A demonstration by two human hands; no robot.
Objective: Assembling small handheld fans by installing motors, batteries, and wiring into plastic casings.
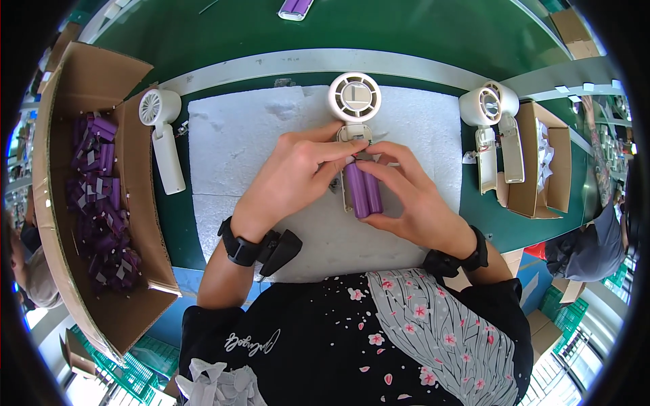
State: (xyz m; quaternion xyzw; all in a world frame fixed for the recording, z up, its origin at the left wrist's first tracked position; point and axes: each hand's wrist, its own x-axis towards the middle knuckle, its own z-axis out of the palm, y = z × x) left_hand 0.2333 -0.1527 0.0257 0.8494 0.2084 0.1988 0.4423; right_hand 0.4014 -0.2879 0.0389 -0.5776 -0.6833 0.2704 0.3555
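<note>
An opened white handheld fan lies in front of me on a white foam sheet, round head pointing away. Over its handle, a purple battery pack of two cylinders sits in my right hand, thumb at the near end and fingers at the far end. My left hand is pinched at the pack's far end, beside the handle's neck. Whatever lies between the left fingertips is too small to make out. Part of the handle shell is hidden beneath the pack and hands.
On the left stands a cardboard box holding many purple battery packs, with a white fan beside it. Two opened fans lie right of the foam, by a smaller box. Another purple pack lies far off.
</note>
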